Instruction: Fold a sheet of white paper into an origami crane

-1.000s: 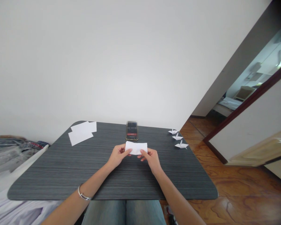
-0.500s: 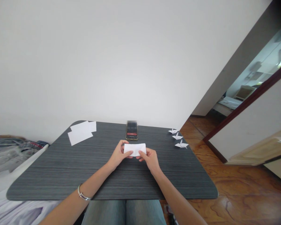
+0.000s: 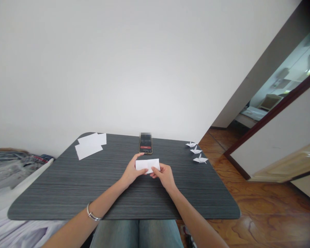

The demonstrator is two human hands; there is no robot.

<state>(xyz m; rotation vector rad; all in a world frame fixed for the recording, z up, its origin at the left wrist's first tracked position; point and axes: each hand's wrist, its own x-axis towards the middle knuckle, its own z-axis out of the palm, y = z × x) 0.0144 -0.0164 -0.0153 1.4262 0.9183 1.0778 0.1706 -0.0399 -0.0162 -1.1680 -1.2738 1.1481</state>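
Observation:
A white sheet of paper (image 3: pixel 147 164), folded into a small rectangle, is held level above the table in front of me. My left hand (image 3: pixel 132 171) grips its left side, the thumb across the lower front edge and the index finger stretched past the top left corner. On the right side my right hand (image 3: pixel 165 175) pinches the paper, thumb on its face and fingers behind. A crease shows down the middle of the paper. The other fingers behind it are partly hidden.
A phone (image 3: pixel 145 143) leans upright at the back of the dark table (image 3: pixel 67 186). Several white sheets (image 3: pixel 89 148) lie at the back left. Three folded paper cranes (image 3: pixel 199 159) stand along the right edge. Behind is a wall (image 3: pixel 134 69).
The folded paper has shifted slightly left. My left index finger has straightened out past its top edge, and the right thumb has slid a little to the left.

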